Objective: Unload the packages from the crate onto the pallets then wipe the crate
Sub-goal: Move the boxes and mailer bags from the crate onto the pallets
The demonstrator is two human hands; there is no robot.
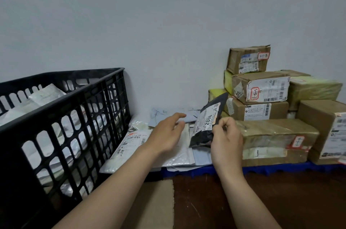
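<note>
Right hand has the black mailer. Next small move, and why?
Probably lay the black mailer flat on the blue pallet and release: the right hand pinches its edge, it stands tilted beside the boxes, and the crate still holds packages.

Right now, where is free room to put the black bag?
Pallet: only its blue front edge is bare. Flat mailers fill it between crate and boxes, stacked high at right. Brown floor before it is free.

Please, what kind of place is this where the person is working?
Probably a parcel sorting or storage room. Taped cardboard boxes with shipping labels and handwritten codes are stacked on a blue pallet. A black crate holds mailer bags, and the right hand pinches a labelled black package.
</note>
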